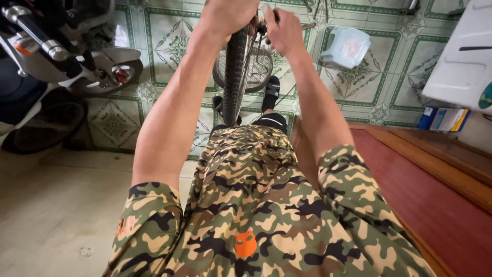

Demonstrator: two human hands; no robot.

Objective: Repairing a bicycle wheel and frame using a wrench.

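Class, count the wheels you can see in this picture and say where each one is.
3: a bicycle wheel held upright by both hands at top centre, and two motorbike wheels at left. Others may be hidden.

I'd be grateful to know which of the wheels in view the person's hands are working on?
The upright bicycle wheel between both hands, left hand and right hand; the parked bike's wheels stand apart at left.

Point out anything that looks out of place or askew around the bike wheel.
A pale plastic stool lies tipped on its side on the tiled floor, right of the bicycle wheel that both hands hold. Nothing else stands out.
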